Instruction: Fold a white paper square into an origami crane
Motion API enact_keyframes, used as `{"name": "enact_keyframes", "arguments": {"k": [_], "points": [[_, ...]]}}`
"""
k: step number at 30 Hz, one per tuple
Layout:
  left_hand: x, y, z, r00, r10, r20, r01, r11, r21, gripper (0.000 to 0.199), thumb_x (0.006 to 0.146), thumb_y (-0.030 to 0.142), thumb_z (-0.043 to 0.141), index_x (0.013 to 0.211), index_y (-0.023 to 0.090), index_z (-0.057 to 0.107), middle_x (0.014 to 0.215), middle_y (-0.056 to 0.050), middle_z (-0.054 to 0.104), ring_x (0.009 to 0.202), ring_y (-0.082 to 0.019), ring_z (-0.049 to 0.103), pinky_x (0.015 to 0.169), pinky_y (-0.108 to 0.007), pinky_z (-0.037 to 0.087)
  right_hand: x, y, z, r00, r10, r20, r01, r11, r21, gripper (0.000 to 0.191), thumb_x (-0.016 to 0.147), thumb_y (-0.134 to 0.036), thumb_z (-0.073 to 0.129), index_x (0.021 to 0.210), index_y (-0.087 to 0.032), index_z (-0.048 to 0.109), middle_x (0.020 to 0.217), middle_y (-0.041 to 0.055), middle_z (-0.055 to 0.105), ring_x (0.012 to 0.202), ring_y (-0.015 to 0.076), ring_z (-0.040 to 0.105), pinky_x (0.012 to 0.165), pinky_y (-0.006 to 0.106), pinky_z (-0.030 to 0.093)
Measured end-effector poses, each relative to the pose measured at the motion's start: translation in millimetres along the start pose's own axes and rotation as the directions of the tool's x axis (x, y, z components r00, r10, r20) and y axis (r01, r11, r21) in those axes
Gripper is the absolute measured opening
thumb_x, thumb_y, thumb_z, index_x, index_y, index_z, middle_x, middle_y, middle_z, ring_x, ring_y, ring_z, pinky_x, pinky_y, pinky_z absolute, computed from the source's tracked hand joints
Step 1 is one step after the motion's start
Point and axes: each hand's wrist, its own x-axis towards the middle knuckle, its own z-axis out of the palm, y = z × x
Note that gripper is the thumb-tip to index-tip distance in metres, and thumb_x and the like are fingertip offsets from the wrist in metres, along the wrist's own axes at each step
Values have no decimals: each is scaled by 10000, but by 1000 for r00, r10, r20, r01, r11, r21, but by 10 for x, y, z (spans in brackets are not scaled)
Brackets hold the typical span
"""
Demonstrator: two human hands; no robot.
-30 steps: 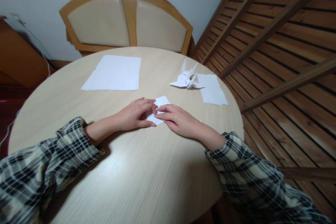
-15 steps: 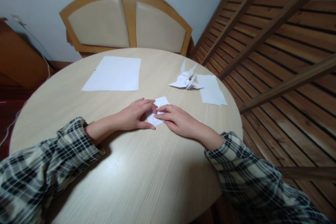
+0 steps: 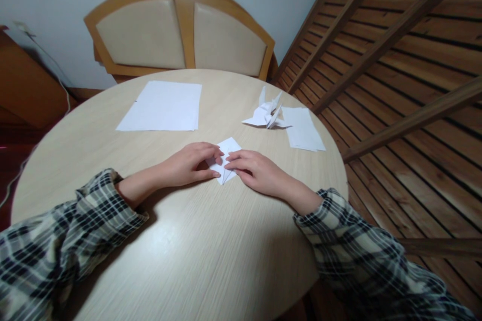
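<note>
A small folded paper (image 3: 230, 144), white and diamond-shaped, lies on the table between my two hands, with a crease running down its lower half. My left hand (image 3: 190, 163) holds its left side, fingers curled over the edge and thumb near the lower left. From the right, my right hand (image 3: 258, 173) presses fingertips on its middle and right edge, the thumb tucked below them. Fingers cover parts of both sides of the paper. Beyond my right hand are folded paper cranes (image 3: 265, 113), their wings and points overlapping.
On the round wooden table (image 3: 181, 261), a stack of white sheets (image 3: 161, 105) lies at the back left. Smaller paper sheets (image 3: 304, 129) sit by the right edge, beside the cranes. A padded chair back (image 3: 188, 30) rises behind, and a slatted wooden partition (image 3: 406, 85) stands to the right.
My left fingers have drawn back slightly to the left and down, uncovering more of the folded paper and its crease. The paper has turned a little; my right hand stays nearly in place.
</note>
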Motion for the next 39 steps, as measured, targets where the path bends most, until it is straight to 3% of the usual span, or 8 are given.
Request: {"name": "enact_keyframes", "arguments": {"k": [4, 10, 17, 39], "points": [[4, 36, 58, 998, -58, -34, 62, 986, 156, 297, 959, 481, 590, 1072, 210, 634, 1115, -94, 648, 1055, -272, 575, 942, -428, 427, 7, 10, -26, 1000, 2, -11, -3, 1000, -17, 328, 891, -27, 535, 1025, -213, 770, 1124, 80, 728, 1097, 209, 649, 991, 412, 505], [-7, 4, 107, 995, -73, -62, 85, 973, 216, 321, 943, 522, 602, 1028, 214, 638, 1091, -87, 603, 1055, -283, 508, 928, -420, 389, -1, 13, -38, 1000, -27, 7, 27, 1000, 11, 328, 867, -20, 547, 1010, -191, 788, 1109, 89, 728, 1066, 206, 650, 977, 387, 510], [11, 26, 125, 992, -92, -86, 107, 975, 196, 316, 932, 532, 615, 995, 224, 645, 1069, -80, 586, 1062, -289, 486, 915, -424, 379, -6, 11, -41, 999, 3, 48, -5, 999, 38, 396, 853, -5, 551, 1042, -254, 794, 1164, 65, 711, 1112, 203, 635, 1003, 407, 505], [25, 100, 168, 976, -186, -116, 204, 964, 171, 284, 887, 486, 675, 968, 217, 642, 1068, -81, 575, 1069, -300, 482, 923, -435, 381, -15, 11, -40, 998, 25, 50, -28, 997, 67, 397, 862, -2, 542, 1046, -247, 795, 1196, 72, 699, 1134, 195, 637, 1031, 395, 498]]}}
